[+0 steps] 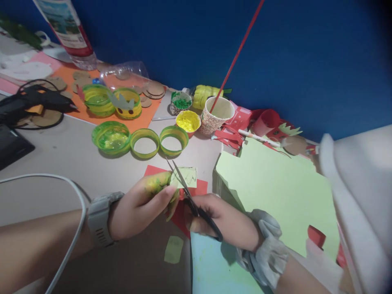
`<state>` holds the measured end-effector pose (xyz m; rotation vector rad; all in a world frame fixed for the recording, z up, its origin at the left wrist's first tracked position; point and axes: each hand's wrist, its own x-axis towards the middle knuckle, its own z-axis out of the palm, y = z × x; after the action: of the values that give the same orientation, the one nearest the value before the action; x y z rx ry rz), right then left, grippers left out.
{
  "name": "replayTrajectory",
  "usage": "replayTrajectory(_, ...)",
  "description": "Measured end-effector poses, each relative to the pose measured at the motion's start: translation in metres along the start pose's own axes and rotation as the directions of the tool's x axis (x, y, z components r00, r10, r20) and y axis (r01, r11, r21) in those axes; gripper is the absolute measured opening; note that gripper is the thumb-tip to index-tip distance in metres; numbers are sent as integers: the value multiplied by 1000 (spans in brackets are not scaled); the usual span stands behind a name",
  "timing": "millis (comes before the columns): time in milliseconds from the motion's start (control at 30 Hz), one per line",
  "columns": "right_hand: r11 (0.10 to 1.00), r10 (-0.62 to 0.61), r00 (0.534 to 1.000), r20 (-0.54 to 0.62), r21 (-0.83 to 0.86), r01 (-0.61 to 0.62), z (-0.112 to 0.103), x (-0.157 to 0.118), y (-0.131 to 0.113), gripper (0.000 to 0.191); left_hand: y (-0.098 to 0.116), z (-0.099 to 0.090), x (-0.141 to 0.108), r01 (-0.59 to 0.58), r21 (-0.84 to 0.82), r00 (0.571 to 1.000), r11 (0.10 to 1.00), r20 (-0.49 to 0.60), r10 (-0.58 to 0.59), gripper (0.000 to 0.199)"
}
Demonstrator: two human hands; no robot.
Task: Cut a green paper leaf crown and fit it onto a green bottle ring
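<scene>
Left hand [137, 208]: yellow-green smears on the fingers, grey watch [101, 220] at the wrist; thumb and fingers pinched on a pale green paper slip [190, 175] bearing dark zigzag lines. Right hand [211, 216]: grey scrunchie [268, 241] at the wrist, fingers curled in the handles of black-handled scissors [192, 204], blades narrowly parted, crossing the slip's left part. Slip and scissors: above a red sheet [201, 187], mid tabletop [61, 151]. Nearer the tabletop's near edge: one small pale green piece [173, 250] and a light blue sheet [211, 265]. Toward the right edge: one large pale green sheet [275, 183]. Beyond the hands, in a row: one green-yellow dish [101, 149] and two green-yellow rings [145, 155]. Along the far edge: one patterned paper cup [211, 122] holding a red stick [239, 49]; beside it, a cup of yellow material [194, 131] and a cup of green material [177, 109]. Toward the far left corner: one labelled bottle [69, 32], upright, tilted in view; nearer the left edge, a black glue gun [33, 100].
</scene>
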<state>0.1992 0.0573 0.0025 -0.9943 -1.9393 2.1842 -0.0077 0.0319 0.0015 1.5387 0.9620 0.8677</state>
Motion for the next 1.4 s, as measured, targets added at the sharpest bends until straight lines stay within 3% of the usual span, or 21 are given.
replayTrajectory(467, 999, 11, 1000, -22, 32, -10, 2, 0, 4, 54, -4, 2, -2, 0, -95, 1000, 995, -23, -3, 39)
replayTrajectory(767, 990, 138, 988, -70, 15, -137, 5, 1, 2, 66, -6, 3, -2, 18, -120, 999, 993, -35, -22, 38)
replayTrajectory(967, 999, 42, 997, -61, 28, -41, 4, 3, 0, 61, -8, 6, -4, 36, -143, 998, 989, -48, -43, 39)
replayTrajectory(1400, 994, -17, 998, -62, 103, 23, 8, 4, 1, 56, -2, 6, -1, 46, -182, 997, 982, -46, -55, 38)
